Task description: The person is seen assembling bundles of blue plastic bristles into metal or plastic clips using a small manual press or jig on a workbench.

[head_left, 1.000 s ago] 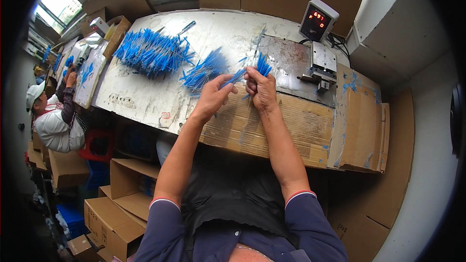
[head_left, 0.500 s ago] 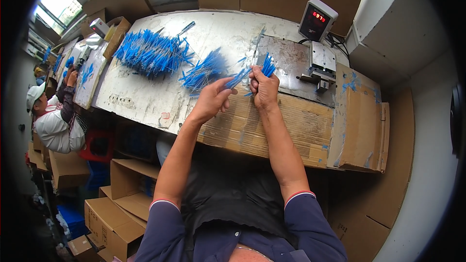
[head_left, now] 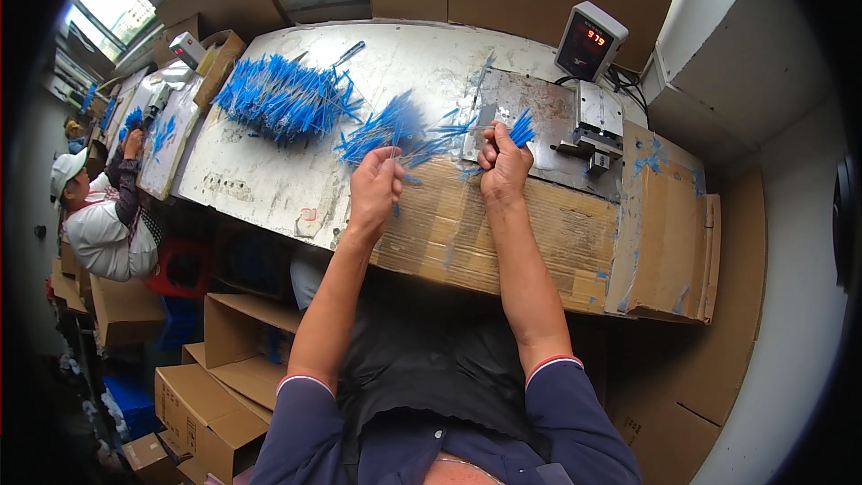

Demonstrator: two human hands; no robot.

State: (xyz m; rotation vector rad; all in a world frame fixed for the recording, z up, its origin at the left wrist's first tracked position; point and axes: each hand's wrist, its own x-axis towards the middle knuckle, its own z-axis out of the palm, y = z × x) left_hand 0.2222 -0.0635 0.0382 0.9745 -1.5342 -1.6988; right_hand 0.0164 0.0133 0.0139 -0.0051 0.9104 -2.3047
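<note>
My right hand (head_left: 505, 166) is closed around a bundle of thin sticks with blue ends (head_left: 521, 129), held above the near edge of a metal plate. My left hand (head_left: 375, 190) is at the near side of a smaller heap of blue-ended sticks (head_left: 382, 130), its fingers curled together; what they pinch, if anything, is too small to make out. Between the hands, more loose blue sticks (head_left: 449, 130) lie across the table. Farther left spreads a large pile of blue-ended sticks (head_left: 283, 99).
A metal fixture (head_left: 597, 130) stands on the metal plate (head_left: 539, 94), below a red-digit display (head_left: 590, 39). Flat cardboard (head_left: 476, 224) covers the table's near edge. A pen (head_left: 348, 52) lies behind the large pile. Another person (head_left: 103, 224) works at the left table; cardboard boxes (head_left: 206, 413) stand below.
My left hand has moved left, away from my right hand, to the smaller heap. My right hand has shifted slightly right with its bundle. The display's digits differ.
</note>
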